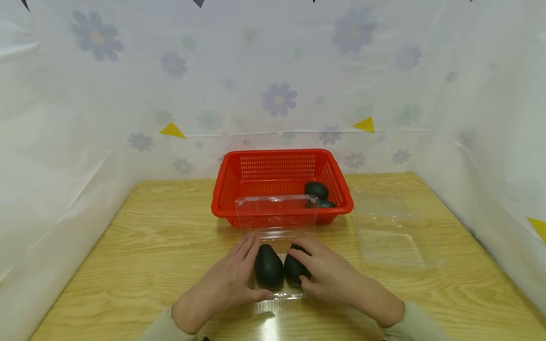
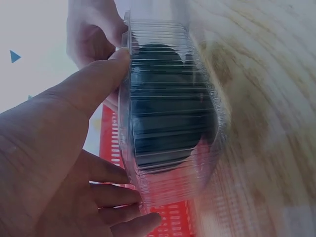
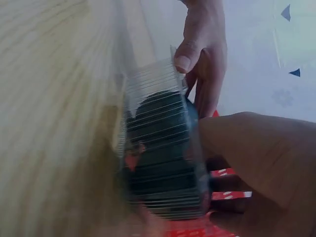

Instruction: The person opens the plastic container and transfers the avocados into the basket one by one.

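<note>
Container (image 1: 287,296) between tabletop's (image 1: 170,227) left and right edges

Head: left hand (image 1: 230,274) spreads along its left side; right hand (image 1: 326,270) grips, partly hiding, the right avocado (image 1: 294,270). Left wrist: right hand partly cut off. Right wrist: avocado blurred behind ribbing.

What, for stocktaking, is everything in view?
Wood-grain table: one, tan, underneath
Flower-print sheeting: count unclear, white, around table
Yellow triangles: three, yellow, on sheeting
Dark shapes: four, blackish, head view's top edge
Perforated red plastic basket: one, red, table's back
Clear plastic containers: two, colourless, front and right
Dark oval avocados: four, blackish, two in front container, two in basket
Left hand: one, bare, at front container
Right hand: one, bare, gripping avocado
Sleeves: two, beige, at wrists
</note>
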`<state>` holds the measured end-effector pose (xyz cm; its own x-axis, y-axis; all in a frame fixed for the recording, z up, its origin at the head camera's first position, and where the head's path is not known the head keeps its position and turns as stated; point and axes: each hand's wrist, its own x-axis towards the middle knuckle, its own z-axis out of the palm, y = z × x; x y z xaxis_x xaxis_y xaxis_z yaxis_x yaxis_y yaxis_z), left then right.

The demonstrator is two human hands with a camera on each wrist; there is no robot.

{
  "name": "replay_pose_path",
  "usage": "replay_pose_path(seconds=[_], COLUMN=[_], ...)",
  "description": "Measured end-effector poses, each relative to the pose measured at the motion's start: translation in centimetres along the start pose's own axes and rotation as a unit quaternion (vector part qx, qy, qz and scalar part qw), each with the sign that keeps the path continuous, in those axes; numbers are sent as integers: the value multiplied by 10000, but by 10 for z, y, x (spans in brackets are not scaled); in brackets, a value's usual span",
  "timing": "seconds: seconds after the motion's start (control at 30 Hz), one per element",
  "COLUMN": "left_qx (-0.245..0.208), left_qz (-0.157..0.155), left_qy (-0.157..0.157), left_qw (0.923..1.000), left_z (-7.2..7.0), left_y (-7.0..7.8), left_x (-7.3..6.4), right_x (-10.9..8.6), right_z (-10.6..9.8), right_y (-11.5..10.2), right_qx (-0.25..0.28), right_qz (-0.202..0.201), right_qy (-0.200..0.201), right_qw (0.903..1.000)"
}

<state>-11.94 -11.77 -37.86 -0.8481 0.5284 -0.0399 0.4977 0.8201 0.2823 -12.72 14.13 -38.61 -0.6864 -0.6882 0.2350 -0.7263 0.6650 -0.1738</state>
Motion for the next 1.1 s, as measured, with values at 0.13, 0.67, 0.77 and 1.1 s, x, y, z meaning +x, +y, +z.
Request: replay_pose_path(seconds=[0.13, 0.67, 0.77, 1.1], left_qx=[-34, 275, 246, 295], left_qz=[-31, -153, -184, -179], left_qy=[-42, -266, -274, -157], left_qw=[10000, 9992, 9992, 9993], left_z=[0, -11, -12, -10], left_y=[2, 9, 10, 11], left_x=[2, 8, 8, 9], right_x=[7, 21, 22, 18], right_z=[-11, -12, -8, -11], right_y=[3, 9, 7, 10], right_qx=[-203, -1197, -1251, -363], right_qz=[-364, -960, -984, -956], right_qy=[-639, -1064, -920, -1411], right_qw=[9971, 9824, 9830, 9847])
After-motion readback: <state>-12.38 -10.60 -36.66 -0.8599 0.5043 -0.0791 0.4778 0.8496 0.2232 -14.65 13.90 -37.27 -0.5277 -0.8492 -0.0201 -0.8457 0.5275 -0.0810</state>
